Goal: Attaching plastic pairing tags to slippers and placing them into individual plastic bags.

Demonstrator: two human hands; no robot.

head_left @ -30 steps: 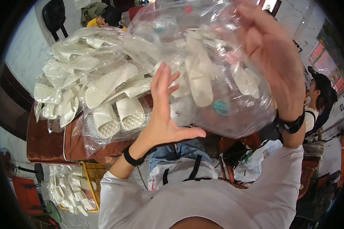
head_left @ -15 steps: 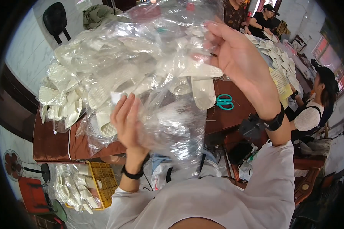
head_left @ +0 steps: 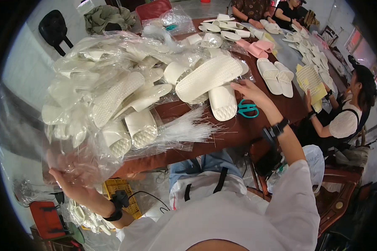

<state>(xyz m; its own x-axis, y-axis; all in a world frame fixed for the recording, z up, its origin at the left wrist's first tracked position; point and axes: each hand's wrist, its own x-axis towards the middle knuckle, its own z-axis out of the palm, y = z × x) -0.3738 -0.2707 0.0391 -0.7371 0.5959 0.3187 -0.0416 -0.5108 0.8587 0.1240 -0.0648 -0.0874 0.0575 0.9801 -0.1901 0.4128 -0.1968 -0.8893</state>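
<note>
My left hand (head_left: 69, 178) is out at the lower left, holding a crumpled clear plastic bag (head_left: 77, 161) beside the table's edge. My right hand (head_left: 249, 92) reaches over the brown table (head_left: 243, 127), fingers spread, touching a pair of white slippers (head_left: 209, 81) that lie sole up. Teal scissors (head_left: 248, 108) lie just below that hand. A bundle of thin white plastic ties (head_left: 184, 127) fans out on the table in front of me. A large heap of white slippers in clear bags (head_left: 113, 92) fills the left side of the table.
More white slippers (head_left: 274, 75) and a pink pair (head_left: 253, 48) lie farther along the table. A seated person (head_left: 347, 113) at the right holds yellow sheets (head_left: 310, 79). Two more people sit at the far end. A yellow crate (head_left: 121, 192) stands on the floor below.
The clear bag that both hands held up before the camera has come down to the left in my left hand. My right hand let go and reached out to the slippers on the table.
</note>
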